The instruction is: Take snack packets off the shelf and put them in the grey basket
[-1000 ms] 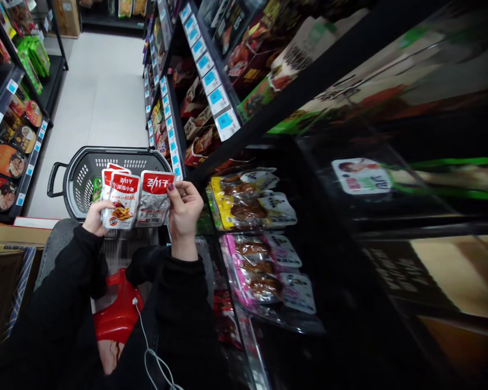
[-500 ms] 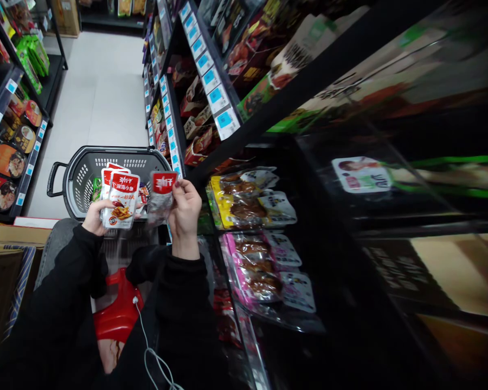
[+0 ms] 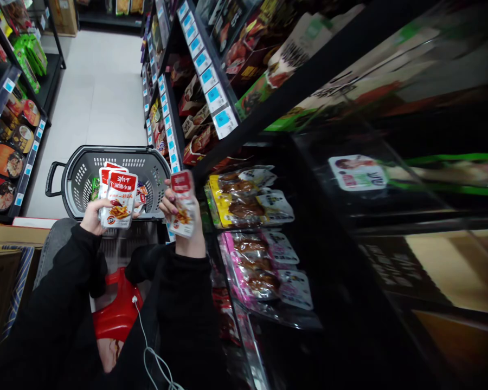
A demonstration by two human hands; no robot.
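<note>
My left hand (image 3: 93, 215) is closed on a small stack of red-and-white snack packets (image 3: 122, 200), their printed fronts facing up. These packets stand over the near side of a grey shopping basket (image 3: 75, 184). To the right, my right hand (image 3: 171, 206) grips a single snack packet (image 3: 183, 203) of the same kind, slightly blurred and tilted, beside the basket's right end. Its fingers curl around the packet's left edge. Inside the basket, a green packet (image 3: 95, 187) and other small packets (image 3: 141, 196) show partly behind the held stack.
On the right, a dark shelf holds yellow packs (image 3: 244, 200) and pink packs (image 3: 260, 265) of brown food. Price tags (image 3: 213, 95) line the shelf edge above. Left are shelved food tubs (image 3: 6, 160) and cardboard boxes (image 3: 4, 271). A red stool (image 3: 114, 314) and white cable (image 3: 146, 341) lie below.
My right hand has turned, so its packet has swung to the right and now shows its front more plainly. My left hand and its stack have stayed nearly in place.
</note>
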